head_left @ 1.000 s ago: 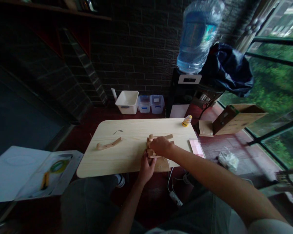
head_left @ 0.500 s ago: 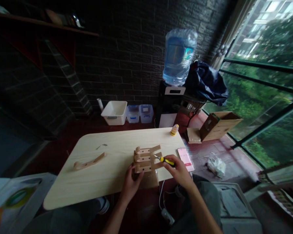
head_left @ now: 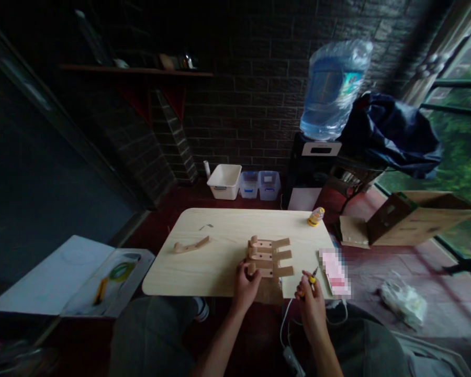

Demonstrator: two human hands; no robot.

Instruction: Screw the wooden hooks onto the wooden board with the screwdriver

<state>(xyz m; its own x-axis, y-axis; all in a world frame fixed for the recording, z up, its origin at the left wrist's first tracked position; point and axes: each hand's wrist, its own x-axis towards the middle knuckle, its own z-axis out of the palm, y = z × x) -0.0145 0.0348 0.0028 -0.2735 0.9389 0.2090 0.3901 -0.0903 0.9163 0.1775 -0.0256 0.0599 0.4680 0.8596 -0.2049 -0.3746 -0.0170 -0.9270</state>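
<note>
A wooden rack (head_left: 265, 258) with three rows of curved hook-like pieces lies on the table; dark screw heads or holes show along the rows. My left hand (head_left: 246, 285) is closed around its near left corner, the thumb against the nearest row. To the right of the rack, my right hand (head_left: 312, 303) is closed on a yellow and black screwdriver (head_left: 312, 279). The screwdriver's tip points up and away, apart from the wood. A loose wooden hook piece (head_left: 191, 245) lies farther left on the table.
On the pale table (head_left: 204, 275) stand a yellow-based clear bottle (head_left: 316, 217) at the far right corner and a blurred pink phone (head_left: 333, 272) at the right edge. Small dark bits (head_left: 206, 226) lie at the back. An open white case (head_left: 113, 283) is left of the table.
My right hand has drawn the screwdriver back from the rack and turned its tip upward. My left hand stays on the rack. The view has swung to the left.
</note>
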